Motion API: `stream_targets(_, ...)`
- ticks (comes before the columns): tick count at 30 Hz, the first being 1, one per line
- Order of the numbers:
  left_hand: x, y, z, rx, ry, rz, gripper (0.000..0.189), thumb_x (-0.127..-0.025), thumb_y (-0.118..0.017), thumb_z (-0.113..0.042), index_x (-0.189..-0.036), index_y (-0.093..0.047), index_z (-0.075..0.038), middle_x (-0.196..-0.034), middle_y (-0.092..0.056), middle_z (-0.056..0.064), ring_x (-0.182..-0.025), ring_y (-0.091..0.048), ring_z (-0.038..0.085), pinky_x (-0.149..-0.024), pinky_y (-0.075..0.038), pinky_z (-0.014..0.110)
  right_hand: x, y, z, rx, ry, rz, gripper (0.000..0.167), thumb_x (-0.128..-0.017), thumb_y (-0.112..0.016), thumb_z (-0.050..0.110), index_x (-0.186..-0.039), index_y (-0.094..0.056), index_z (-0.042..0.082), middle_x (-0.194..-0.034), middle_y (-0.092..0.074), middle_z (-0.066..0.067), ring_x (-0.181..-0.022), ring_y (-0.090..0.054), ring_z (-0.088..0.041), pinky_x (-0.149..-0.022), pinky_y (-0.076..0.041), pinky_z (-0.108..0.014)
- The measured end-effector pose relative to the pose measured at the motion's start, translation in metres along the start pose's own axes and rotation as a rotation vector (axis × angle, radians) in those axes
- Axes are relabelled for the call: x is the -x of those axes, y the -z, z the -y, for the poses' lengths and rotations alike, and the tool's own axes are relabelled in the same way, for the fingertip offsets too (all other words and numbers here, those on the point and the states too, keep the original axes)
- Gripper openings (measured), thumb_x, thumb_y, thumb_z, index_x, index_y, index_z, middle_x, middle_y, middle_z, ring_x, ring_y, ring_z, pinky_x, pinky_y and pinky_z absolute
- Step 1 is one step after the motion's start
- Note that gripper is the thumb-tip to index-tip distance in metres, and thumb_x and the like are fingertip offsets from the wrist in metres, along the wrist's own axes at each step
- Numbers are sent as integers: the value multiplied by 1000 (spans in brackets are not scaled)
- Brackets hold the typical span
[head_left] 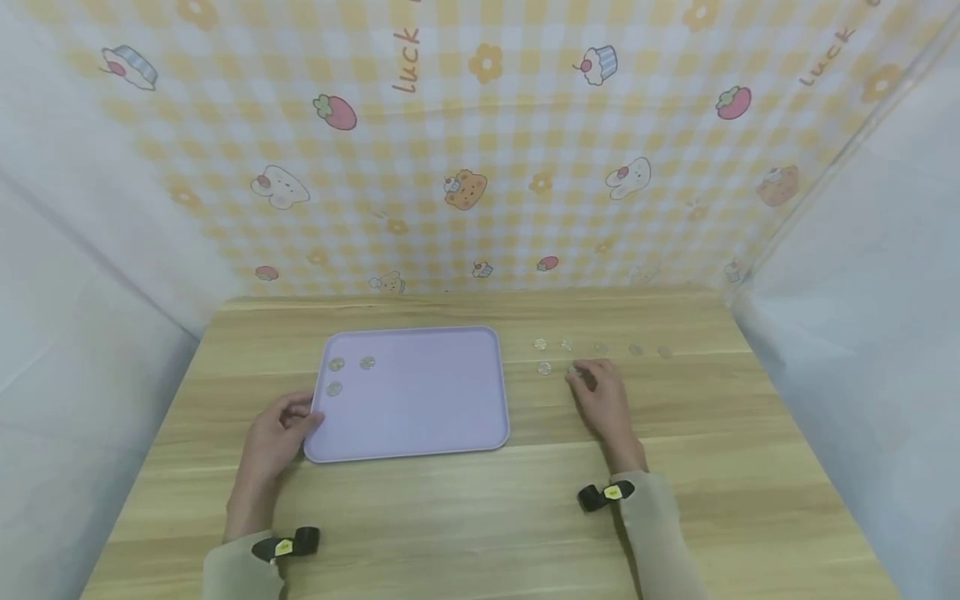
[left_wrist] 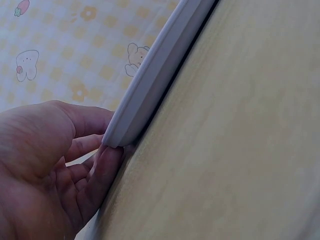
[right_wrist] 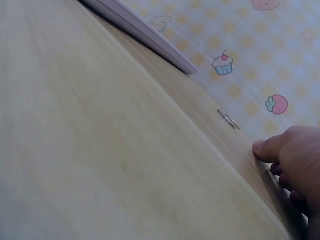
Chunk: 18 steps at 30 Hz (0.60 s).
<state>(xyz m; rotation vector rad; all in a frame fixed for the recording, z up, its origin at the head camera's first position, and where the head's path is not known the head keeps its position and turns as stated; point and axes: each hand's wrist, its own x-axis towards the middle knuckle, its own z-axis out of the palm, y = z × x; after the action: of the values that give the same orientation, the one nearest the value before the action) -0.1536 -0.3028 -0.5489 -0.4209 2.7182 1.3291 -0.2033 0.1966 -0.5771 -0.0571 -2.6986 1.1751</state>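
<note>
A shallow lilac tray (head_left: pixel 420 400) lies on the wooden table. My left hand (head_left: pixel 276 437) grips its left edge, the thumb over the rim and fingers around the side, as the left wrist view shows close up. On the tray's left part lie three small, shiny coin-like discs, one of them a disc (head_left: pixel 367 362) at the upper middle. To the right of the tray, my right hand (head_left: pixel 602 400) pinches another small disc (head_left: pixel 573 370) between thumb and forefinger, low at the tabletop. In the right wrist view the fingertips hide that disc.
Beyond the right hand several more discs lie in a loose row, among them a disc (head_left: pixel 540 344) near the tray and a fainter disc (head_left: pixel 664 352) farther right. A checked curtain (head_left: pixel 480 150) hangs behind the table (head_left: pixel 450 525), with white cloth at both sides.
</note>
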Motion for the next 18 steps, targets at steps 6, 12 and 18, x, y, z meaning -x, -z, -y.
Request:
stream_targets(6, 1, 1, 1, -1, 7, 5, 46, -95, -67, -26, -136, -57, -7, -112, -66, 12, -87, -57, 16, -67, -48, 23, 0, -3, 0, 3, 1, 3, 35, -94, -69, 26, -122, -66, 5, -120, -61, -14, -117, -55, -32, -106, -43, -51)
stream_targets(12, 0, 1, 1, -10, -18, -4, 44, -95, -67, -26, -134, -58, -7, -111, -67, 12, -85, -57, 14, -67, -48, 23, 0, -4, -2, 8, -16, 2, 35, -94, -69, 27, -122, -66, 7, -120, -61, -13, -118, -54, -31, -106, -43, -51)
stream_targets(18, -2, 1, 2, -12, -25, -10, 44, -95, -68, -26, -134, -59, -8, -110, -67, 11, -84, -56, 14, -66, -47, 23, -1, -3, 1, 12, -8, 3, 35, -94, -69, 26, -123, -65, 6, -120, -61, -13, -118, -54, -31, -105, -43, -51)
